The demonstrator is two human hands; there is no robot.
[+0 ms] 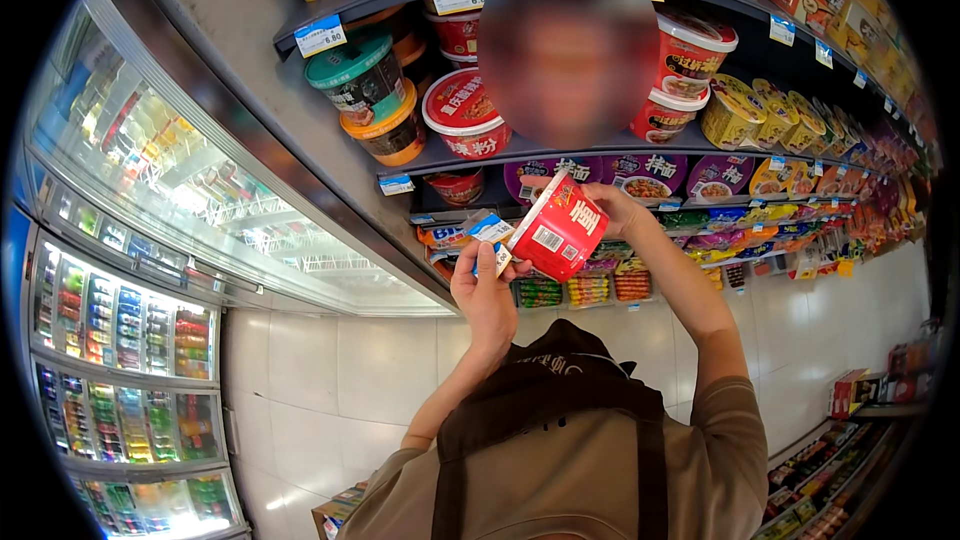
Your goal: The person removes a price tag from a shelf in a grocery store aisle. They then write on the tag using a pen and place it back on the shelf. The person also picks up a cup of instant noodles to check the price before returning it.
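Observation:
My right hand (616, 208) grips a red instant-noodle tub (561, 229) with a white rim, tilted on its side so that a printed code on its wall faces me. Close beside the tub, my left hand (486, 292) pinches a few blue-and-white shelf price tags (491, 228) between thumb and fingers. The left fingertips are at the tub's lower left edge; whether they touch it I cannot tell. Behind both hands are the shelves, with purple noodle bowls (643, 176) standing on edge. A larger red and white tub (466, 112) sits on the shelf above.
Grey shelf edges (540, 157) with price tags run across in front of me. A glass-fronted chiller (247, 187) stands at the left, drink fridges (124, 315) below it. Packaged sausages (589, 289) hang low. A cardboard box (337, 511) is on the tiled floor, and another stocked shelf (825, 476) lies lower right.

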